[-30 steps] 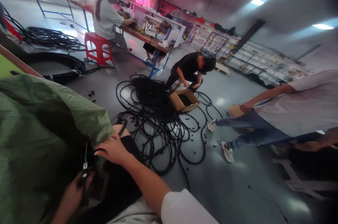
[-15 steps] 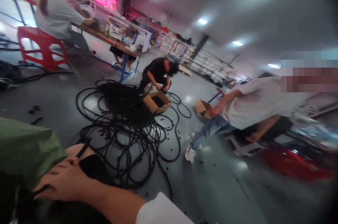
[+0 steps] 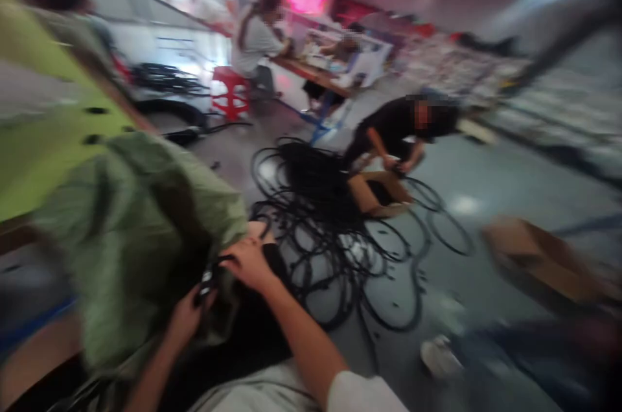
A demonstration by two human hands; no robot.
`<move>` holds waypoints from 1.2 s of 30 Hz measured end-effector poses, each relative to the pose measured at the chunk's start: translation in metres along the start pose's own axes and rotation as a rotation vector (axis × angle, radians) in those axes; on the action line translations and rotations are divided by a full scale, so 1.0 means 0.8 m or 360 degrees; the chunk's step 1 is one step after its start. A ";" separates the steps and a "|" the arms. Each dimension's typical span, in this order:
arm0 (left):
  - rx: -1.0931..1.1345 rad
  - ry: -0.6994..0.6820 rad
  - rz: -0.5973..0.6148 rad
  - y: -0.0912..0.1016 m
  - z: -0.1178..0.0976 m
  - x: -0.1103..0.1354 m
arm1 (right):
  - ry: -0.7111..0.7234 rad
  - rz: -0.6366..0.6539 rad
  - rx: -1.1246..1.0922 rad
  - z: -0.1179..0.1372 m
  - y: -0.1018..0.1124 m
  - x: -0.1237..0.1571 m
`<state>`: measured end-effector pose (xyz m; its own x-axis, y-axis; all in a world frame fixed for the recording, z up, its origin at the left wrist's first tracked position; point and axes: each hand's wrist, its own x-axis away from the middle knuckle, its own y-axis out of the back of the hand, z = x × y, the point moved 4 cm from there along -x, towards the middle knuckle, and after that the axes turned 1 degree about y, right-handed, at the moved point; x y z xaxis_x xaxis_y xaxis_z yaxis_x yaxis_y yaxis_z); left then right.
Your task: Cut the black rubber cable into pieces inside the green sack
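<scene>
The picture is smeared by motion. A large green woven sack [image 3: 140, 224] lies against my lap at the left. My left hand [image 3: 187, 318] is closed round a small dark tool [image 3: 205, 282] at the sack's mouth. Just above it, my right hand [image 3: 250, 261] has its fingers curled over a thin black cable [image 3: 222, 261] that comes out of the sack. The two hands are almost touching.
A tangled heap of black cable [image 3: 321, 217] covers the floor ahead. Behind it a person in black [image 3: 398, 127] crouches over a cardboard box [image 3: 376, 195]. Another box [image 3: 539, 256] lies at the right. Someone's shoe [image 3: 437, 354] is close by. A red stool [image 3: 230, 91] and a workbench [image 3: 311, 72] stand at the back.
My view has swung back to the left, so the sack and my left hand show again. The person in the white shirt has passed to the right; only a leg and a shoe remain.
</scene>
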<state>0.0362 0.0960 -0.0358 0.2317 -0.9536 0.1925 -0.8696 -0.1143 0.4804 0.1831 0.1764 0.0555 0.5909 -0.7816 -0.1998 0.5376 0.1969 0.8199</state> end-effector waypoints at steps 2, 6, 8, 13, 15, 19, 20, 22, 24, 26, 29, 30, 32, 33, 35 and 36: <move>0.0173 0.0044 0.0061 0.020 0.015 0.022 | 0.0033 -0.0021 -0.0077 0.000 -0.001 -0.001; 0.0292 -0.0043 0.0109 0.024 0.014 0.030 | 0.0127 -0.0038 -0.0077 0.000 -0.009 -0.002; 0.0268 -0.0054 0.0131 0.021 0.012 0.031 | 0.0169 -0.0025 -0.0047 0.003 -0.012 0.001; 0.0165 0.0010 0.0186 0.020 0.010 0.041 | 0.0151 -0.0057 0.0000 0.004 -0.014 0.004; 0.0170 0.0044 0.0205 0.020 0.009 0.043 | 0.0140 -0.0063 -0.0011 0.003 -0.014 0.003; 0.0245 0.0048 0.0194 0.020 0.007 0.042 | 0.0143 -0.0040 -0.0040 0.001 -0.015 0.002; 0.0269 0.0034 0.0181 0.020 0.007 0.041 | 0.0141 -0.0029 -0.0035 0.000 -0.016 0.002; 0.0288 0.0000 0.0163 0.019 0.008 0.039 | 0.0127 0.0005 -0.0010 -0.002 -0.017 0.001; 0.0302 0.0014 0.0205 0.015 0.012 0.038 | 0.0113 0.0031 0.0006 -0.002 -0.018 0.001; 0.0342 0.0117 0.0246 0.012 0.018 0.037 | 0.0110 0.0033 -0.0004 0.000 -0.016 0.001; 0.0422 0.0243 0.0222 0.012 0.023 0.036 | 0.0110 -0.0013 -0.0037 0.003 -0.013 0.001; 0.0419 0.0237 0.0201 0.013 0.022 0.036 | 0.0103 -0.0037 -0.0045 0.004 -0.012 0.001; 0.0367 0.0171 0.0179 0.017 0.017 0.036 | 0.0069 -0.0099 -0.0063 0.003 -0.012 0.002; 0.0328 0.0130 0.0178 0.018 0.015 0.036 | 0.0047 -0.0136 -0.0077 0.001 -0.012 0.002; 0.0256 0.0053 0.0196 0.019 0.011 0.037 | -0.0001 -0.0227 -0.0124 -0.005 -0.013 0.002; 0.0229 0.0029 0.0205 0.019 0.009 0.037 | -0.0022 -0.0276 -0.0155 -0.008 -0.014 0.002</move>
<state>0.0263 0.0639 -0.0291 0.1211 -0.9578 0.2606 -0.9457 -0.0316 0.3234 0.1819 0.1772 0.0427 0.4765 -0.8168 -0.3253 0.6867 0.1147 0.7179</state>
